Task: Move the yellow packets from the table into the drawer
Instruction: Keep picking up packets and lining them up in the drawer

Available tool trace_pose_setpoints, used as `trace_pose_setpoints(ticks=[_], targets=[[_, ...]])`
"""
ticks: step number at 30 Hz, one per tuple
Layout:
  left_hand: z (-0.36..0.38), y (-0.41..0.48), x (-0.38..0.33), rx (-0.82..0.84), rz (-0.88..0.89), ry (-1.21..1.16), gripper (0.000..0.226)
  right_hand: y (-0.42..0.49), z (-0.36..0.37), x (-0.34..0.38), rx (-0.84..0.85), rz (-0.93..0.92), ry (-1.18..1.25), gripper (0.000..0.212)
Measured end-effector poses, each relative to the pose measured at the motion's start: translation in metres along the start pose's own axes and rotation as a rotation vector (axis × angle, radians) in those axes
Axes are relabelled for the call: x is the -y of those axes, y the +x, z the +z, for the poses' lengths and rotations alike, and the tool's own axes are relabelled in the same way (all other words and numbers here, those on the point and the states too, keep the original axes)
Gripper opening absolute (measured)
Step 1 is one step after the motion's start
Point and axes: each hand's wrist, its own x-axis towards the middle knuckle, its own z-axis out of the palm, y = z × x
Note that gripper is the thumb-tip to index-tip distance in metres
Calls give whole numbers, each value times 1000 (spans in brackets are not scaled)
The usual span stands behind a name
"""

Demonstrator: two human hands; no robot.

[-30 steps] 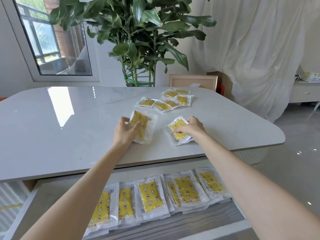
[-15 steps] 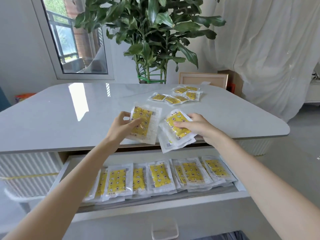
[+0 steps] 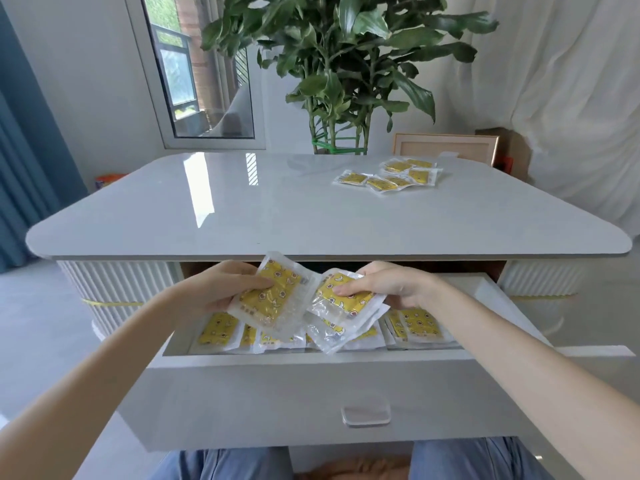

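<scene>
We count two hands over the one open drawer [image 3: 311,389] below the desk [image 3: 242,209]. The person's left hand [image 3: 221,289] pinches a single yellow packet [image 3: 273,299], thumb on its printed face and fingers curled underneath, and holds it tilted above the drawer's left half. The right hand [image 3: 398,285] pinches a small stack [image 3: 346,299] in the same way. We make out at least two packets in it, though the exact number is hidden by the overlap. The two handfuls touch at their inner edges. Beneath them, a row of packets [image 3: 419,323] lies along the drawer floor. We see one or two at the left and two or so at the right, with the middle covered by the hands. Six loose packets [image 3: 381,184] lie overlapping in a cluster on the far right of the desk, well apart from the hands. The drawer front carries one clear handle [image 3: 365,415]. Behind the desk stand one leafy plant [image 3: 346,64] and one picture frame [image 3: 446,147].
</scene>
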Motion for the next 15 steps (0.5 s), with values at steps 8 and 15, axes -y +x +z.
trace_pose_setpoints(ticks=[8, 15], targets=[[-18, 21, 36, 7, -182, 14, 29, 45, 34, -10, -21, 84, 2, 14], [-29, 55, 51, -104, -331, 44, 25, 78, 42, -14, -114, 134, 55, 34]])
